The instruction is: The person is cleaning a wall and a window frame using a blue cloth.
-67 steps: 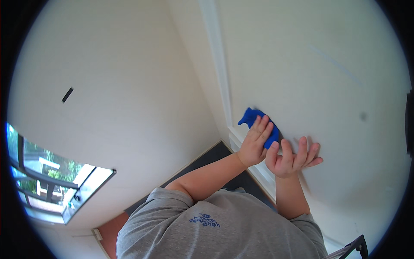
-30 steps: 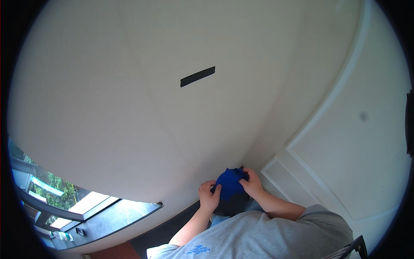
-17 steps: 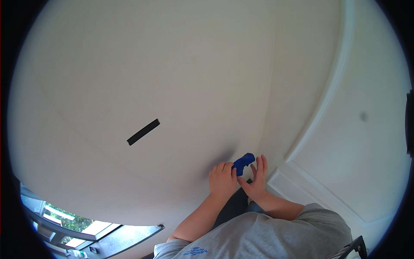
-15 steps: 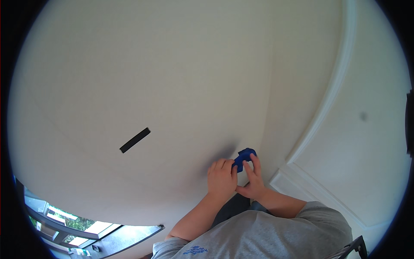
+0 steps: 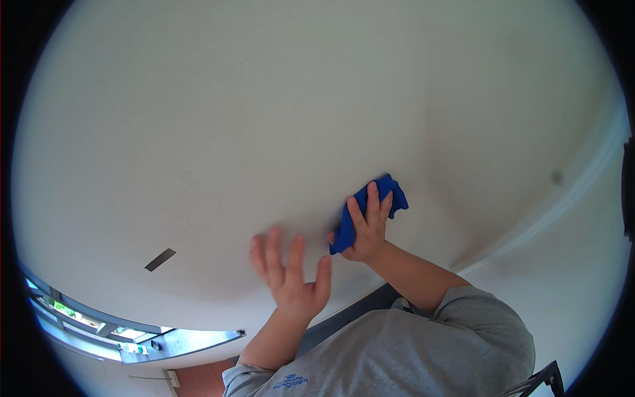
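A: What surface is filling the view, and what room features are showing?

B: A pale, off-white wall (image 5: 278,119) is occupying nearly the whole picture. A raised strip of white moulding (image 5: 582,192) is curving down its right side, and a small dark strip (image 5: 160,259) is sitting on the wall at lower left. A window (image 5: 99,324) with a dark ledge is appearing at the lower left rim, and a band of dark floor (image 5: 360,308) is showing just above the person's grey shirt (image 5: 410,351).

A: How are the hands standing?

B: They are apart. The right hand (image 5: 367,228) is pressing a folded blue cloth (image 5: 367,208) flat against the wall, fingers spread over it. The left hand (image 5: 291,274) is lying open, fingers splayed, holding nothing, near the wall beside the cloth; whether it is touching the wall cannot be told.

A: Are any containers showing?

B: Small items are standing on the window ledge, too small to identify.
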Demonstrator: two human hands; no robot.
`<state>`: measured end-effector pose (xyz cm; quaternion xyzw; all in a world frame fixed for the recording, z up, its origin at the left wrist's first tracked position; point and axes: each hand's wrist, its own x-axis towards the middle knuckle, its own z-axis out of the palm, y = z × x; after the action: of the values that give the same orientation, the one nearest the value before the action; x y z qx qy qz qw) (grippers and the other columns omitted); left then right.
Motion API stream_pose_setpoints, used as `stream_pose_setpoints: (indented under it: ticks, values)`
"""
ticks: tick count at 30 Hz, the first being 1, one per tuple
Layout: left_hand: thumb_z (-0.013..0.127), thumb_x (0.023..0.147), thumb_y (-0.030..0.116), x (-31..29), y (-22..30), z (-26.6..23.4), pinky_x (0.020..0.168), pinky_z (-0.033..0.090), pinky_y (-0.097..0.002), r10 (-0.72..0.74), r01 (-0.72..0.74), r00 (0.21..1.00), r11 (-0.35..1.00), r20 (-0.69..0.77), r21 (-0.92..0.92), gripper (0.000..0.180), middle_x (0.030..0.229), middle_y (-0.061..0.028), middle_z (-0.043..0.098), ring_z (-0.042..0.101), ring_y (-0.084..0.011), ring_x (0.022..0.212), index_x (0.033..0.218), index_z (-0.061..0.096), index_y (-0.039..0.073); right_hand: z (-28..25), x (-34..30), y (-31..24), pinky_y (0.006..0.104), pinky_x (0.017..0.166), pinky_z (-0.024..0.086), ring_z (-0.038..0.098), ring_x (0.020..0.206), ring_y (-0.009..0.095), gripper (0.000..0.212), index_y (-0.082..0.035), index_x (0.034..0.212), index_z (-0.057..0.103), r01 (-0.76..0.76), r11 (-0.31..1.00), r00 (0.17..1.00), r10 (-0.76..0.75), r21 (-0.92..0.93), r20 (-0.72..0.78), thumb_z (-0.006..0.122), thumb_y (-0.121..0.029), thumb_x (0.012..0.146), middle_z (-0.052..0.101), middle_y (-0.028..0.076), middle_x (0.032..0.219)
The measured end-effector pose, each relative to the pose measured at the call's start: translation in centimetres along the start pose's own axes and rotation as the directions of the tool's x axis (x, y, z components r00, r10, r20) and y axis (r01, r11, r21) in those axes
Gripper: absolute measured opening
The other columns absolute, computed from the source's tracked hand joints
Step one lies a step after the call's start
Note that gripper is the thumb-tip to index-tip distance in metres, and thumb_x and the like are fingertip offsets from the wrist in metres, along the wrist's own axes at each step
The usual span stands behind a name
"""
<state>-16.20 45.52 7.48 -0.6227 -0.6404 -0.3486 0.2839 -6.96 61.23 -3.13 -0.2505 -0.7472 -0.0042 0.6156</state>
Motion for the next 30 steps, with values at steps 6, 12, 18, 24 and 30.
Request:
stream_pose_setpoints:
  ticks: [6,12,18,24,30]
  values:
    - [0.048,0.101,0.037,-7.9,-6.9,0.9,0.119,0.004,-0.0565,-0.153,0.225,0.966,0.892,-0.207,0.391,0.069,0.163,-0.0229,0.008,0.0,-0.041,0.151,0.154,0.024,-0.001,0.9,-1.7,-0.7,0.0636,0.115,0.003,0.018,0.145,0.051,0.074,-0.013,0.147,0.046,0.059,0.997,0.998,-0.058,0.051,-0.018,0.044,-0.063,0.092,0.027,0.03,0.155]
    - [0.037,0.104,0.039,-7.9,-8.9,2.7,0.12,-0.001,-0.0541,0.001,0.161,0.953,0.846,-0.303,0.509,0.069,0.164,-0.0212,0.003,-0.003,-0.0368,0.152,0.155,0.016,-0.002,2.4,-2.6,-1.4,0.061,0.117,0.006,0.021,0.145,0.048,0.065,-0.021,0.142,0.055,0.201,0.98,0.977,-0.201,-0.007,-0.064,0.041,-0.063,0.094,0.034,0.014,0.158]
    - [0.037,0.104,0.038,-7.9,-9.0,2.7,0.12,-0.002,-0.0535,0.036,0.143,0.946,0.847,-0.323,0.512,0.069,0.164,-0.0227,0.004,-0.003,-0.0376,0.152,0.155,0.017,-0.004,0.4,0.1,4.5,0.0644,0.114,0.012,0.024,0.144,0.05,0.076,-0.006,0.15,0.039,0.039,0.999,0.991,-0.038,0.004,-0.125,0.055,-0.052,0.092,0.029,0.031,0.154]
    - [0.044,0.103,0.035,-9.2,-6.9,5.2,0.118,-0.01,-0.0531,-0.04,0.169,0.951,0.899,-0.308,0.404,0.071,0.164,-0.0239,0.002,-0.007,-0.0387,0.152,0.155,0.016,-0.005,2.4,-2.9,-3.0,0.063,0.116,0.008,0.025,0.144,0.05,0.073,-0.009,0.149,0.043,-0.005,0.999,1.0,0.006,0.036,-0.024,0.054,-0.052,0.091,0.032,0.029,0.154]
    - [0.046,0.102,0.035,-9.1,-5.6,6.3,0.117,-0.012,-0.0533,-0.073,0.185,0.955,0.906,-0.288,0.382,0.074,0.164,-0.0239,-0.003,-0.012,-0.0383,0.151,0.155,0.013,-0.005,2.0,-2.4,-1.1,0.059,0.118,0.009,0.027,0.143,0.049,0.057,-0.022,0.138,0.058,0.286,0.958,0.958,-0.287,-0.009,-0.013,0.06,-0.05,0.088,0.039,0.014,0.155]
